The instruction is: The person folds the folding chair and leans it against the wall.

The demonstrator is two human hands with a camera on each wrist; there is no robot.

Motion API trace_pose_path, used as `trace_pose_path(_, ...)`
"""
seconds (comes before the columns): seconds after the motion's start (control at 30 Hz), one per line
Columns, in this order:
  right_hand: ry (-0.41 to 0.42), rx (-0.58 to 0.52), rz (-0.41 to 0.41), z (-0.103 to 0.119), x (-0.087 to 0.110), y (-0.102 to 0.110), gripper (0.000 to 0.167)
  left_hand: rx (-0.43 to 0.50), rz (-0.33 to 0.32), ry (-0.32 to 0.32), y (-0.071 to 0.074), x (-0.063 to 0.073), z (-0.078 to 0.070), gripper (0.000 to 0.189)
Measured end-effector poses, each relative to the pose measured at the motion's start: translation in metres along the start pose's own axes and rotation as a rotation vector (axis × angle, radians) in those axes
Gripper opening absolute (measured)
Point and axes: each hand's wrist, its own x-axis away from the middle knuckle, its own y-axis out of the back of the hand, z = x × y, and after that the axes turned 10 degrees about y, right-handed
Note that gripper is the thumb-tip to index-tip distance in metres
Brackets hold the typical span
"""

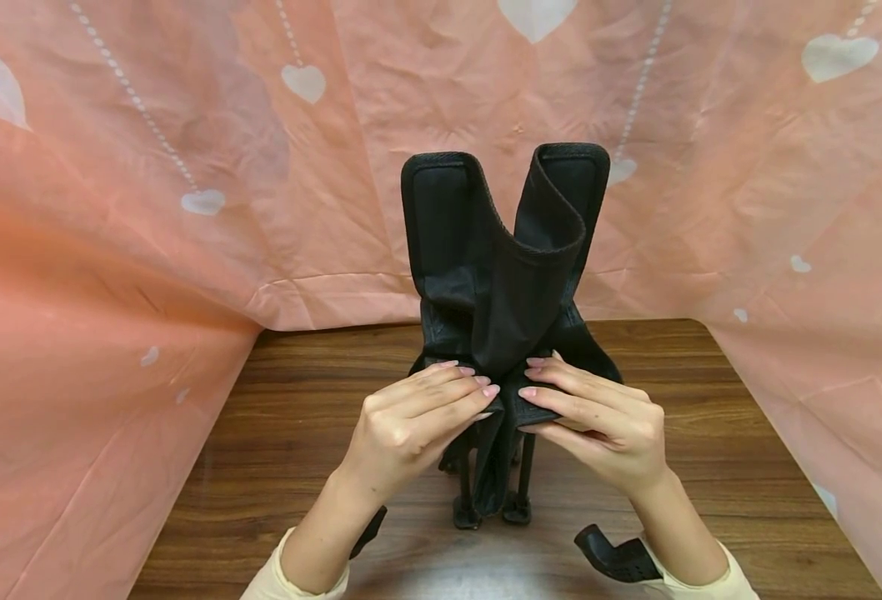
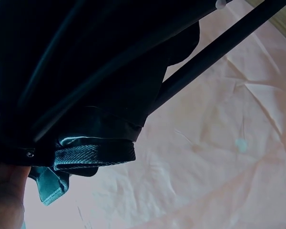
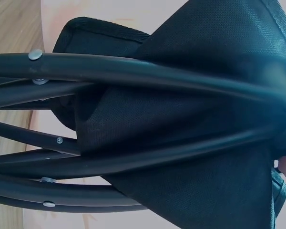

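A black fabric folding chair (image 1: pixel 527 308) stands partly folded in the middle of the head view, its two back corners pointing up and the cloth sagging between them. My left hand (image 1: pixel 411 421) grips the near left corner of the seat, fingers over the top. Opposite it, my right hand (image 1: pixel 606 417) holds the near right corner, thumb underneath. Only a small gap separates the two corners. In the right wrist view, dark metal tubes (image 3: pixel 133 71) joined by rivets run beneath the cloth. A webbing-edged corner (image 2: pixel 95 155) shows beside my left fingers in the left wrist view.
The chair's feet (image 1: pixel 467 512) rest on a brown wood-grain surface (image 1: pixel 321 400). Pink cloth (image 1: pixel 148 275) with white hearts hangs at the back and both sides. Black wrist mounts (image 1: pixel 617 557) stick out near both cuffs.
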Motion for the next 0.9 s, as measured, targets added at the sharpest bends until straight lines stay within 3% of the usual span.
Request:
trace_pose_path(0.67, -0.001, -0.003, 0.013, -0.0027, 0.0041, -0.0022, 0.024, -0.009, -0.012, 0.003, -0.0016, 0.0008, 0.0002, 0.015)
trace_pose_path(0.9, 0.01, 0.024, 0.019, -0.0007, 0.0053, -0.0019, 0.025, 0.085, -0.065, -0.004, -0.0077, 0.0042, 0.0005, 0.013)
